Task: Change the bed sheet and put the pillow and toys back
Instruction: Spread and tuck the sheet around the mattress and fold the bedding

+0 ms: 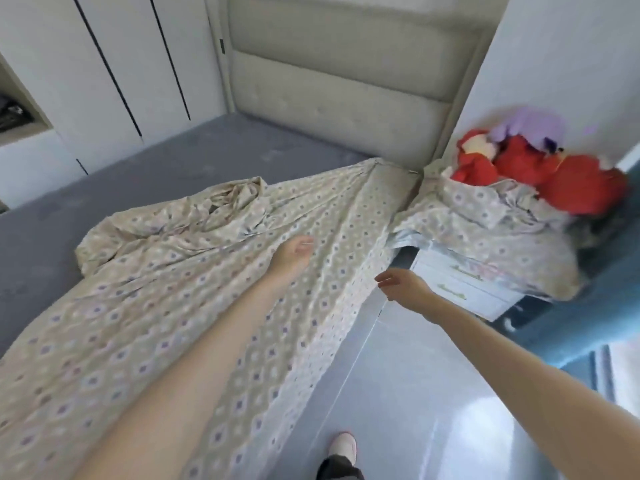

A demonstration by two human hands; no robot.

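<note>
Bed: grey mattress (173, 161) half under patterned sheet (173, 289)
Left hand (292, 252): fingers relaxed, resting on sheet
Right hand (401, 282): spread, empty, beside sheet edge

Left of the headboard (339, 98), bare grey mattress (166, 161) lay open up to the wardrobe doors (104, 64). Right of the headboard, a nightstand (464, 292) heaped with patterned bedding (485, 216) and red plush toys (540, 174) crowded the bedside floor (433, 393).
</note>
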